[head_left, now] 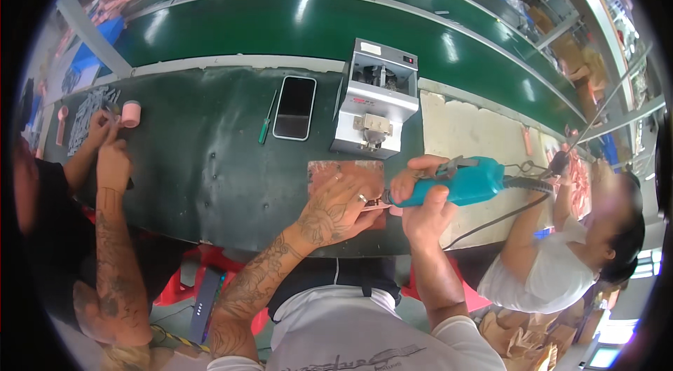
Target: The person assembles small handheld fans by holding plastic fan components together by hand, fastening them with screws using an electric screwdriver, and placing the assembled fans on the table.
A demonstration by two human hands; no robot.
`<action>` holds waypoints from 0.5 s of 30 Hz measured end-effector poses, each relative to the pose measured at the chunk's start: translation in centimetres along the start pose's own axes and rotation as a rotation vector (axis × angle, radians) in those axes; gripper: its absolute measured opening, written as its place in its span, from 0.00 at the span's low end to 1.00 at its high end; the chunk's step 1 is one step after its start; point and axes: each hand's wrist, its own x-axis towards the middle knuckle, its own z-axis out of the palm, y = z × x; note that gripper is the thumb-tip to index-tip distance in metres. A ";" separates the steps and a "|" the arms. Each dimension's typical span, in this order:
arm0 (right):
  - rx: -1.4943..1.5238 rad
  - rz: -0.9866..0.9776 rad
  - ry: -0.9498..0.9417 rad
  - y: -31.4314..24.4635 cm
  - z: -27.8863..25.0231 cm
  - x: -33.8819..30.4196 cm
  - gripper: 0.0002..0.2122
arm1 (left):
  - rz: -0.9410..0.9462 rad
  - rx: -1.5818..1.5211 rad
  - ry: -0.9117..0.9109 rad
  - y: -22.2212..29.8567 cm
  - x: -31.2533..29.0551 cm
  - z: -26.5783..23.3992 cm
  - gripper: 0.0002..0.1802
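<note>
My right hand [426,220] grips a teal electric screwdriver [466,184], lying nearly level with its tip toward the left. At that tip, my left hand [335,208] is closed on a small pink plastic part [376,208], pressing it down over a reddish-brown work pad [324,173]. My fingers hide much of the part, so its full shape cannot be made out. A black cable [522,187] runs from the back end of the screwdriver. Just beyond the pad stands a grey box-shaped screw feeder [375,105] with an open top.
A phone [294,108] and a green-handled screwdriver [266,122] lie left of the feeder. A co-worker at left handles grey pieces [87,115] beside a pink cup-shaped part [131,114]. Another person sits at right by pink parts [579,185]. Beyond runs a green conveyor [231,24].
</note>
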 end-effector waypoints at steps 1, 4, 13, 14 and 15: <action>-0.006 0.005 -0.005 0.0 0.0 -0.1 0.36 | -0.012 -0.039 -0.023 -0.1 -0.2 0.1 0.17; -0.009 0.003 0.039 0.1 -0.1 -0.2 0.37 | 0.001 -0.084 -0.040 -0.2 0.3 -0.1 0.17; -0.022 -0.052 0.022 0.7 0.0 0.3 0.36 | -0.008 -0.119 -0.039 -0.7 0.3 0.5 0.16; -0.033 -0.052 0.015 0.7 -0.1 0.4 0.36 | -0.016 -0.129 -0.044 -0.7 0.3 0.6 0.16; -0.044 -0.053 0.009 0.7 -0.1 0.4 0.36 | -0.017 -0.130 -0.045 -0.8 0.4 0.6 0.16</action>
